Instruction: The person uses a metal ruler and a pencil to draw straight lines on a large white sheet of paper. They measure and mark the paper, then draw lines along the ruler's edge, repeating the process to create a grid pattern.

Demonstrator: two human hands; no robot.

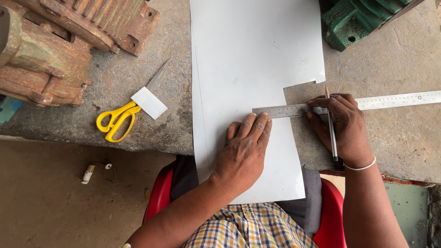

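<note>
Steel ruler (349, 104) partly hidden under both hands (243, 151).

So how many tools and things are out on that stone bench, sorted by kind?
White sheet: 1
Steel ruler: 1
Pencil: 1
Yellow scissors: 1
White paper scrap: 1
Rusty machine parts: 1 cluster
Green machine part: 1
Total: 7

The bench top is bounded at ten o'clock by a rusted machine casting (55, 46) and at one o'clock by a green casting (363, 18). Between them the way toward twelve o'clock is covered only by the flat white sheet (252, 55). At nine o'clock, yellow-handled scissors (121, 117) and a small white offcut (149, 102) are laid on the stone. At three o'clock, bare stone is crossed only by the steel ruler (395, 100).
</note>
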